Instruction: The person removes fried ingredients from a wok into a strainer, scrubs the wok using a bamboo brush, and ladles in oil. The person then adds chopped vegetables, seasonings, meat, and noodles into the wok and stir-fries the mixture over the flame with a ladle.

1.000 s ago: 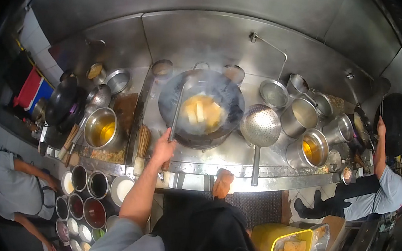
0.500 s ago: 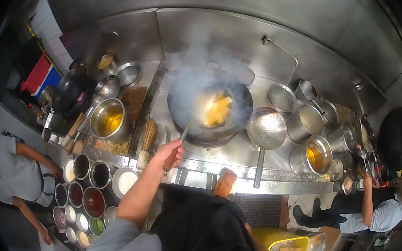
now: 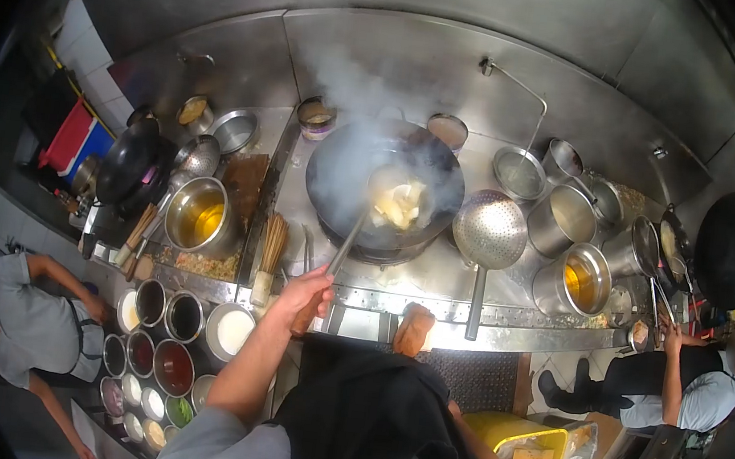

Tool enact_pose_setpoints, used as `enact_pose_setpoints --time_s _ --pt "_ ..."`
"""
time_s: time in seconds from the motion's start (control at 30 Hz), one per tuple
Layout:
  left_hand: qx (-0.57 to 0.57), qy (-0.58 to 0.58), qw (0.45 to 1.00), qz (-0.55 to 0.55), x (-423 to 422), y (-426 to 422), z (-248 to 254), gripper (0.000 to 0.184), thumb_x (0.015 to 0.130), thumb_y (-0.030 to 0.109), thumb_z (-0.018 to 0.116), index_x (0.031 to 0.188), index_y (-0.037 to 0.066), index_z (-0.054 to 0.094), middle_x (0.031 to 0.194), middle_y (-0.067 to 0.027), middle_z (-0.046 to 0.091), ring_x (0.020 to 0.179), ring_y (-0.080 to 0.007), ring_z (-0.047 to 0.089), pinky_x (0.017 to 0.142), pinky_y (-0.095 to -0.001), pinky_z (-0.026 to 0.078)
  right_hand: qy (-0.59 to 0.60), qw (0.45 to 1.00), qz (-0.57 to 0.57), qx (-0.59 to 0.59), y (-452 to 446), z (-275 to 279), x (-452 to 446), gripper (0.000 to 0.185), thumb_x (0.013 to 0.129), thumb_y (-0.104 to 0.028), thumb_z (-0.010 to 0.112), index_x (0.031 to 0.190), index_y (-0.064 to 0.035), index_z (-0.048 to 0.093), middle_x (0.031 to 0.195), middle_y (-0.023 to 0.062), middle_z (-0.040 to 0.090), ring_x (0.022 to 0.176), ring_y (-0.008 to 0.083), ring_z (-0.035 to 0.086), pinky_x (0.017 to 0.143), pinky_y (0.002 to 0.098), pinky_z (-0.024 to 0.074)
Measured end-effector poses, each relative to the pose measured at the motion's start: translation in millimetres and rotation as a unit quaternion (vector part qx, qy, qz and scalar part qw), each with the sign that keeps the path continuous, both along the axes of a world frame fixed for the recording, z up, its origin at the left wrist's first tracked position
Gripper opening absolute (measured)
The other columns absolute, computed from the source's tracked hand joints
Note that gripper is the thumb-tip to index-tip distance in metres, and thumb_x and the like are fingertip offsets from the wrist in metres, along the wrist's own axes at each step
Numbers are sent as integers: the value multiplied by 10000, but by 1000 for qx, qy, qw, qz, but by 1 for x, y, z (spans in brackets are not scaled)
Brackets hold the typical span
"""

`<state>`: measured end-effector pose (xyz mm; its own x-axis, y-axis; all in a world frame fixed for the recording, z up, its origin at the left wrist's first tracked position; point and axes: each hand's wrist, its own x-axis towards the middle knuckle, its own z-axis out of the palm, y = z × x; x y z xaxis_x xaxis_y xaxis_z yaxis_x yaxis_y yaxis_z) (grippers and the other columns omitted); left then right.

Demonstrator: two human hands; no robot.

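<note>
My left hand [image 3: 306,298] is closed around the wooden-ended handle of a long metal wok ladle [image 3: 348,244]. It reaches forward into a large black wok [image 3: 335,165] on the stove. Pale yellow food pieces [image 3: 401,204] lie at the ladle's far end, partly veiled by smoke, so its head is hard to make out. My right forearm [image 3: 479,446] shows beside the black apron [image 3: 358,408]; the hand itself is hidden. A brown folded cloth-like thing [image 3: 413,329] rests at the stove's front edge.
Right of the wok lies a perforated strainer [image 3: 490,229], with several metal pots beyond. An oil pot [image 3: 198,214] and a bamboo brush [image 3: 271,255] stand left. Seasoning bowls [image 3: 174,368] sit lower left. A yellow bin [image 3: 498,436] is lower right. One person [image 3: 41,312] is left, another [image 3: 682,388] right.
The smoke over the wok has thinned and drifted up, showing more of the rim and the cans behind. The food looks paler and sits slightly right. My left hand has shifted slightly down.
</note>
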<state>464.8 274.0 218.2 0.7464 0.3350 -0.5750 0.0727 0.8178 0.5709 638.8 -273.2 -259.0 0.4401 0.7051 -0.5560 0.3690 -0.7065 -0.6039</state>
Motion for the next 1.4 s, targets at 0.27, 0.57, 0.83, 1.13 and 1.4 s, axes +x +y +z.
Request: enact_pose_setpoints --time_s 0.27,0.57,0.83,1.13,1.4 --pt "357 197 910 -76 -11 -16 20 678 929 143 607 1543 116 320 705 -12 532 511 -113 474 471 -281 455 47 998 9 -46 7 10 2 615 751 -444 658 1189 -12 657 1225 226 643 1121 386 618 965 441 483" --pt "542 286 758 -224 -79 2 60 642 875 245 663 1475 175 448 828 -157 670 728 -251 649 706 -356 522 21 999 8 -44 -3 14 -4 599 765 -429 645 1195 -11 653 1227 223 642 1121 387 617 967 441 481" --pt "634 297 674 -237 -43 17 20 559 888 277 608 1427 174 500 1009 -217 692 950 -406 652 842 -459 504 -15 999 26 -46 -4 7 -3 574 776 -414 636 1188 -15 657 1218 218 647 1113 387 621 960 442 484" --pt "678 294 666 -105 9 23 -31 596 901 230 607 1469 159 442 948 -227 696 896 -381 676 845 -446 522 -46 998 30 -43 -7 -11 0 546 789 -398 626 1181 -19 661 1207 213 653 1104 387 624 952 442 487" --pt "471 230 852 -20 24 47 -20 610 921 169 608 1492 89 408 729 -80 620 604 -147 593 503 -319 511 -71 996 36 -40 -4 -17 -1 521 801 -383 617 1174 -22 664 1198 208 658 1095 387 628 945 443 489"
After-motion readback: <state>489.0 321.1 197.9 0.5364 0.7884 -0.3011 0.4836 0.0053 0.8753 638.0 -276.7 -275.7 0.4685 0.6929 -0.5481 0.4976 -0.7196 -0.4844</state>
